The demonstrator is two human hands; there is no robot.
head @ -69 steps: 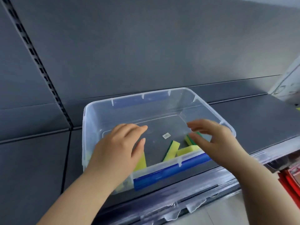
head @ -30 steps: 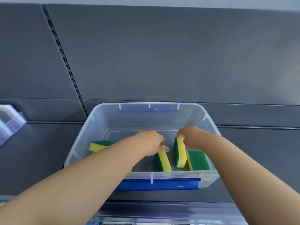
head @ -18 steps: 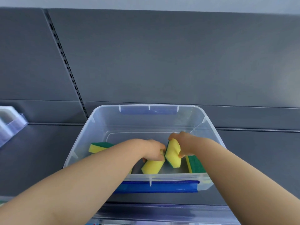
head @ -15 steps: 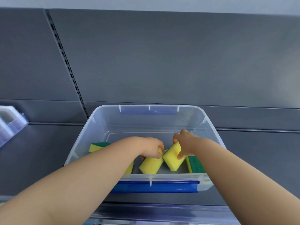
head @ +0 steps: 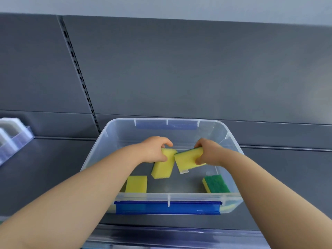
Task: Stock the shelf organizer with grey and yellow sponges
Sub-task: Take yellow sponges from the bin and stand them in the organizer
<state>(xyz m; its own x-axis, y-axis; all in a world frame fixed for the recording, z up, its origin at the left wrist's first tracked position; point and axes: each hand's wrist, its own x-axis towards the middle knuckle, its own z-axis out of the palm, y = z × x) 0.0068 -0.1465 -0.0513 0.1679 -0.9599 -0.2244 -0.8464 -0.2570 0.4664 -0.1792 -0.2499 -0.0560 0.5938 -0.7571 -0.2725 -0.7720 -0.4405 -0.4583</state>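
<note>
Two yellow sponges are now held inside the clear plastic bin [head: 100,146], one per hand. The left hand [head: 154,150] has its fingers curled round the upper end of one sponge [head: 162,168], which hangs yellow face out near the bin's middle. The right hand [head: 208,153] pinches the other sponge [head: 186,159] by its right end, thumb below and fingers over the top, tilted, with its free corner almost touching the left one. Against half a second ago, both sponges have been raised from low near the bin floor and appear clear of it; a second ago they stood on edge on that floor. A small white label [head: 184,171] on the bin floor is uncovered just below the right-held sponge. Two sponges are left lying in the bin: a yellow-face-up one [head: 136,184] at the front left and a green-topped one [head: 215,184] at the front right, both behind the bin's blue front handle [head: 168,207]. The bin sits on the grey shelf [head: 45,168]. A white-and-clear shelf organizer [head: 12,137] is seen well to the left of the bin, and no sponges can be made out in it. The pick-up step is judged done for this pair; carrying them leftward out of the bin to the organizer is judged next, with at least two more to fetch after.
</note>
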